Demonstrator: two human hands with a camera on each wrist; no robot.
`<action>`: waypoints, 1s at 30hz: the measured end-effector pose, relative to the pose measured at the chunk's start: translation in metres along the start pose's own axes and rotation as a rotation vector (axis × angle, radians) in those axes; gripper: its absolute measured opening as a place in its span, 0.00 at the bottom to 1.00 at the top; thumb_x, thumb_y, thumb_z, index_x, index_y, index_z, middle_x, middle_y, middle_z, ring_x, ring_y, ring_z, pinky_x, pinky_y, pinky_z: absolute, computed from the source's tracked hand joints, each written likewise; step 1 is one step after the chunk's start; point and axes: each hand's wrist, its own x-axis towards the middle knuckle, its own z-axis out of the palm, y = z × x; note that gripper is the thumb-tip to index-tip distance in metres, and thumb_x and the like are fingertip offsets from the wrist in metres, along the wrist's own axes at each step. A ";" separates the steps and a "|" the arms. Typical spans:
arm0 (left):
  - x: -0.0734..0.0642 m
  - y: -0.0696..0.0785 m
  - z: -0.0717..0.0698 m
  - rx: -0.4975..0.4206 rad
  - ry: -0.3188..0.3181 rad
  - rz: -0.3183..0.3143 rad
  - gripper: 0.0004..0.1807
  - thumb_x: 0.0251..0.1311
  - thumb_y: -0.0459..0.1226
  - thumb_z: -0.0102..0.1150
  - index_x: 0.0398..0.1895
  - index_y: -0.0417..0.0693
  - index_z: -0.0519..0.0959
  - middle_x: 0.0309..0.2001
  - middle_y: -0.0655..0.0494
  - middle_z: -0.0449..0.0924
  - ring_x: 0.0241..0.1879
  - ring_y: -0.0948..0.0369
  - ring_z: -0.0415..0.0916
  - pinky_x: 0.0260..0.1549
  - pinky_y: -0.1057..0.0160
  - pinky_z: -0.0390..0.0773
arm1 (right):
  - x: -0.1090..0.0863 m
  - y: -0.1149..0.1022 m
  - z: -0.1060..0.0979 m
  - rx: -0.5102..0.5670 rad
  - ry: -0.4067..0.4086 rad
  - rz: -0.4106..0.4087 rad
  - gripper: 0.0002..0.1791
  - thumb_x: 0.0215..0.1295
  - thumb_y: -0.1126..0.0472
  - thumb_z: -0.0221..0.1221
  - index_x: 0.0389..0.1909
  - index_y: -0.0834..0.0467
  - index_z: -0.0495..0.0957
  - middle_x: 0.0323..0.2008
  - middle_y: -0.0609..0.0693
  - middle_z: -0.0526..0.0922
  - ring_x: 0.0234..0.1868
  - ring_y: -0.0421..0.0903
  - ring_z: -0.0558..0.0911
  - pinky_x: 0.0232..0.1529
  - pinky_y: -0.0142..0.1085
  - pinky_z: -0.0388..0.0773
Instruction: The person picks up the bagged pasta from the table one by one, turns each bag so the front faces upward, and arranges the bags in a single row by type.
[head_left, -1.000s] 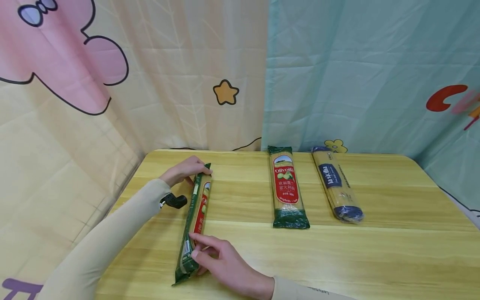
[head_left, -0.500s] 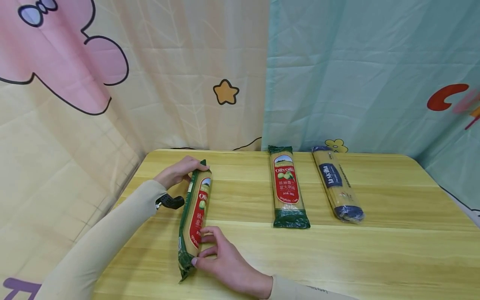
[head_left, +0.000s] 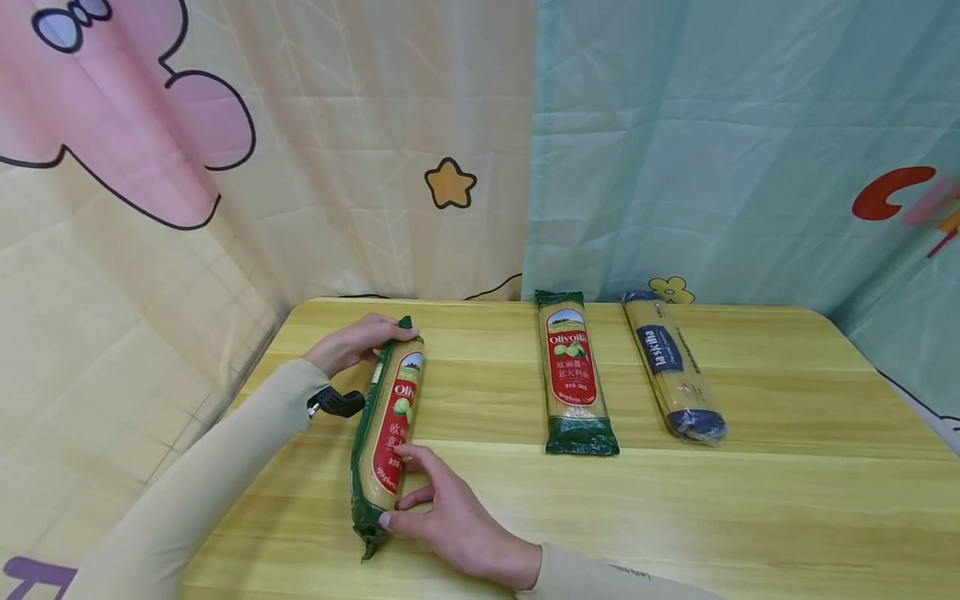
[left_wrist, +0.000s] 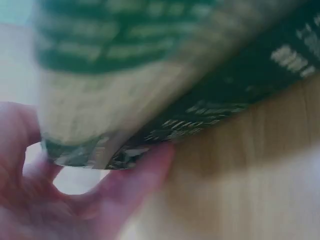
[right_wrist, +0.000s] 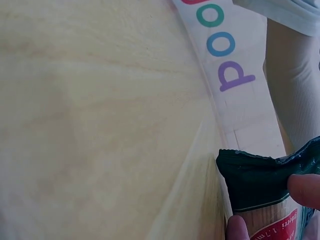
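A pack of spaghetti with green ends and a red Olivoila label leans at the left of the table, its label turned toward the right. At its far end my left hand grips the green tip. My right hand holds the near end, thumb at the green wrapper and fingers along the right side. The left wrist view gives the blurred printed back of the spaghetti pack, fingers around its end. In the right wrist view, the thumb presses the crinkled green end. Some fingertips are hidden behind the pack.
A second Olivoila spaghetti pack lies label up near the middle of the wooden table. To its right lies a pasta pack with a dark blue label. Printed curtains hang right behind the table's back edge.
The held spaghetti pack has rolled so more of its red label shows. My right hand has shifted from its green side edge to its right side; the left hand keeps its grip.
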 end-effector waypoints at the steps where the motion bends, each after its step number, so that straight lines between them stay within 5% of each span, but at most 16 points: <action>1: -0.002 0.002 -0.001 0.053 0.005 0.000 0.17 0.68 0.46 0.57 0.37 0.39 0.79 0.30 0.50 0.81 0.30 0.58 0.78 0.30 0.59 0.80 | 0.000 0.000 0.000 -0.004 0.001 -0.003 0.35 0.60 0.61 0.69 0.67 0.46 0.65 0.56 0.47 0.71 0.41 0.40 0.81 0.38 0.32 0.80; 3: -0.004 0.005 -0.002 0.149 0.009 0.008 0.19 0.68 0.49 0.56 0.38 0.40 0.80 0.29 0.51 0.82 0.28 0.57 0.77 0.29 0.58 0.79 | 0.001 0.000 0.000 -0.010 0.002 -0.006 0.35 0.60 0.61 0.69 0.67 0.46 0.66 0.56 0.46 0.71 0.41 0.40 0.81 0.38 0.32 0.79; 6: -0.006 0.008 -0.003 0.177 0.006 0.009 0.19 0.69 0.48 0.56 0.38 0.39 0.80 0.28 0.51 0.82 0.25 0.58 0.77 0.26 0.60 0.79 | 0.001 0.001 0.001 -0.012 0.006 -0.011 0.35 0.59 0.61 0.69 0.67 0.47 0.66 0.56 0.46 0.71 0.41 0.40 0.81 0.38 0.31 0.79; 12: -0.006 0.000 -0.005 0.020 -0.021 0.013 0.15 0.69 0.43 0.57 0.33 0.38 0.78 0.25 0.51 0.81 0.22 0.62 0.78 0.20 0.66 0.77 | 0.000 0.002 0.003 -0.007 0.003 -0.009 0.36 0.59 0.63 0.69 0.67 0.49 0.66 0.58 0.45 0.70 0.41 0.40 0.81 0.38 0.31 0.79; 21: -0.007 -0.025 -0.008 -0.179 0.017 0.003 0.12 0.71 0.41 0.55 0.35 0.41 0.78 0.31 0.51 0.82 0.30 0.60 0.80 0.28 0.65 0.80 | -0.001 0.003 0.005 -0.028 0.025 0.105 0.35 0.57 0.61 0.70 0.65 0.55 0.67 0.53 0.44 0.75 0.44 0.39 0.80 0.42 0.31 0.77; 30: -0.006 -0.040 -0.007 -0.339 0.035 -0.007 0.14 0.74 0.39 0.50 0.47 0.34 0.74 0.33 0.50 0.83 0.33 0.57 0.82 0.34 0.62 0.82 | -0.003 0.001 0.003 -0.052 0.009 0.120 0.39 0.53 0.65 0.73 0.66 0.52 0.66 0.54 0.44 0.69 0.44 0.40 0.78 0.38 0.32 0.79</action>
